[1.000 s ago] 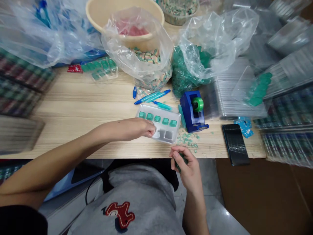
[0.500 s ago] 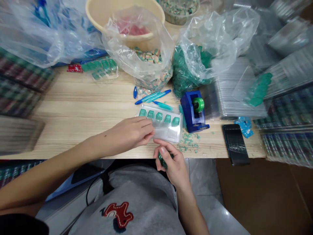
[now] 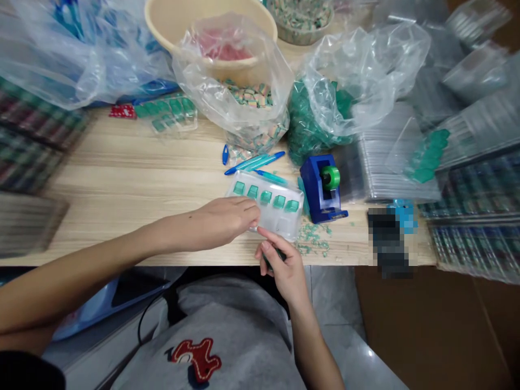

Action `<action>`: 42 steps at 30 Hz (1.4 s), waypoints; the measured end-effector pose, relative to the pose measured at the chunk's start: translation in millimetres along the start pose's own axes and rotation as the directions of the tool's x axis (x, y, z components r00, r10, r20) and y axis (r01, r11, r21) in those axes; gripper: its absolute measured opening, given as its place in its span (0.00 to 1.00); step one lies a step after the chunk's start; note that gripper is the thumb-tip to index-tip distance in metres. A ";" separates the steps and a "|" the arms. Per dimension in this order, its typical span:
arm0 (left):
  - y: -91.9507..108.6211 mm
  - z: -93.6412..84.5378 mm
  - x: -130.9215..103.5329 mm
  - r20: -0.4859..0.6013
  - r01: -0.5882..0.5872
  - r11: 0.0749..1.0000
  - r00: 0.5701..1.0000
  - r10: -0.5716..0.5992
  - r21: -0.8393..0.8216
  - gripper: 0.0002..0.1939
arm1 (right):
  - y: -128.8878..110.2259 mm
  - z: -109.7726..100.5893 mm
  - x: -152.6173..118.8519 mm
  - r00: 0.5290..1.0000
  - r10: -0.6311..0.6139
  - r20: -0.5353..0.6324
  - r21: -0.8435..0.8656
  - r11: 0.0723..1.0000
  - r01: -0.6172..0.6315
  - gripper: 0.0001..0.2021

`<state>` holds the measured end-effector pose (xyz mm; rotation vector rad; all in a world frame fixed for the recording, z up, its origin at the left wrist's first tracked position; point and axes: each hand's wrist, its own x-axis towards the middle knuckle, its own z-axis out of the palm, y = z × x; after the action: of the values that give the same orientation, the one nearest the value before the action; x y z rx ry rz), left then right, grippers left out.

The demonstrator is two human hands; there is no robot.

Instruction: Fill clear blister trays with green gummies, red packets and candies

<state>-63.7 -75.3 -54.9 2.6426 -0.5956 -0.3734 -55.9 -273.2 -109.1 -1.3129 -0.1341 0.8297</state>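
A clear plastic tray (image 3: 268, 219) lies near the table's front edge, with a row of several green pieces (image 3: 266, 197) along its far side. My left hand (image 3: 238, 218) is over the tray's left part, fingers bent together and pointing down; what its fingertips hold, if anything, is hidden. Just right of it and nearer to me, my right hand (image 3: 284, 262) is curled round dark green pieces (image 3: 274, 259), its index finger stretched towards the tray's near edge. Blue pens (image 3: 255, 162) lie beyond the tray.
A blue tape dispenser (image 3: 323, 187) stands right of the tray, by green scraps (image 3: 314, 238). Behind are bags of eraser-like pieces (image 3: 252, 97) and green pieces (image 3: 303, 119), and a cream basin (image 3: 162, 24). Stacked clear trays (image 3: 382, 162) and a blurred-out dark object (image 3: 390, 244) are at right.
The tray's near-side area shows a little more. My left hand has shifted slightly right, and my right hand still holds the green pieces. The view has moved slightly.
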 end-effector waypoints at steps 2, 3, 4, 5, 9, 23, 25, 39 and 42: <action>2.3 1.6 -0.9 -0.037 -0.003 0.998 0.999 0.006 0.061 0.14 | 1.9 -1.1 -0.5 1.000 -0.008 -0.004 -0.022 1.000 0.008 0.16; 3.2 1.8 -1.2 -0.059 -0.004 0.996 0.998 0.010 0.094 0.14 | 2.8 -1.6 -0.8 1.000 -0.002 -0.006 -0.028 1.000 0.002 0.16; 3.8 1.2 -1.4 -0.082 0.000 0.992 0.997 0.011 0.123 0.14 | 3.8 -2.2 -1.0 1.000 0.008 -0.011 -0.032 0.999 -0.008 0.16; 4.4 -0.3 -1.8 -0.110 0.007 0.989 0.994 0.009 0.145 0.14 | 4.6 -2.7 -1.2 1.000 0.021 -0.019 -0.032 0.999 -0.022 0.16; 9.5 -13.7 -4.6 -0.202 0.026 0.996 0.979 -0.009 0.083 0.14 | 3.7 -2.4 -2.2 0.997 0.073 -0.006 -0.004 0.997 -0.073 0.20; 0.4 -35.6 -2.3 -0.151 0.048 0.909 0.981 -0.120 -0.415 0.17 | -51.9 5.9 -10.3 0.962 0.142 0.233 0.530 0.811 -0.248 0.15; 2.5 -43.2 -2.0 -0.049 0.117 0.862 0.986 -0.161 -0.493 0.18 | -58.4 3.6 -15.0 0.943 0.106 0.317 0.577 0.768 -0.280 0.15; 6.3 -38.5 -26.4 -0.175 0.014 0.838 0.976 -0.130 -0.546 0.18 | -57.1 20.7 -41.8 0.972 0.011 0.236 0.297 0.951 -0.083 0.20; 9.4 -31.0 -34.3 -0.219 -0.001 0.853 0.966 -0.134 -0.523 0.18 | -56.0 24.2 -42.6 0.975 -0.003 0.221 0.257 0.965 -0.056 0.19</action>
<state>-86.4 -57.4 -17.6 2.1393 -0.2682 -0.1814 -73.2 -280.7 -37.1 -0.9746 -0.1757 0.9802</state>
